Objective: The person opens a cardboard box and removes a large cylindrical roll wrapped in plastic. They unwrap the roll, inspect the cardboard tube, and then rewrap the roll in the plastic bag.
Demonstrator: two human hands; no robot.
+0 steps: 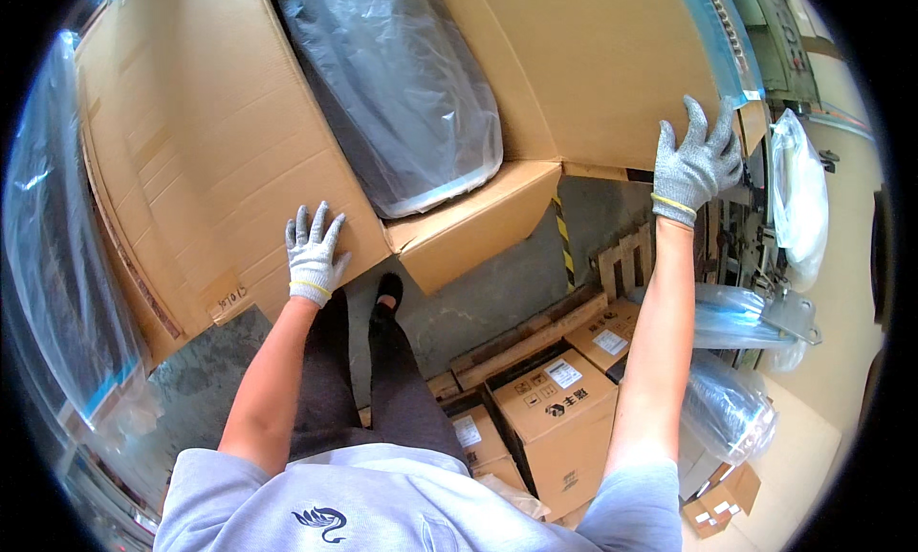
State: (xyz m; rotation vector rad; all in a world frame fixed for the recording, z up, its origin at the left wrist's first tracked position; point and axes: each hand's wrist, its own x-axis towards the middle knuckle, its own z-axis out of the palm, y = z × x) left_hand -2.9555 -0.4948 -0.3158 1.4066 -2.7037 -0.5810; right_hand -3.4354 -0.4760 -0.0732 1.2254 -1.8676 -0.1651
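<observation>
A large cardboard box lies opened out in front of me, with a wide left flap (210,141), a short front flap (478,227) and a right flap (602,64). Between them rests a long dark item in a clear plastic bag (402,103); what it is cannot be made out. My left hand (314,258), in a grey glove, lies with fingers spread on the left flap near its front corner. At the right flap's outer front corner is my right hand (693,168), also gloved, fingers stretched and apart. Neither hand holds anything.
Clear plastic wrapping (57,237) hangs along the far left. Closed cartons (555,399) stand on the floor at lower right, beside a wooden pallet (626,270). Plastic-wrapped parts (727,404) and a white bag (798,198) are on the right. Yellow-black tape (563,232) marks the floor.
</observation>
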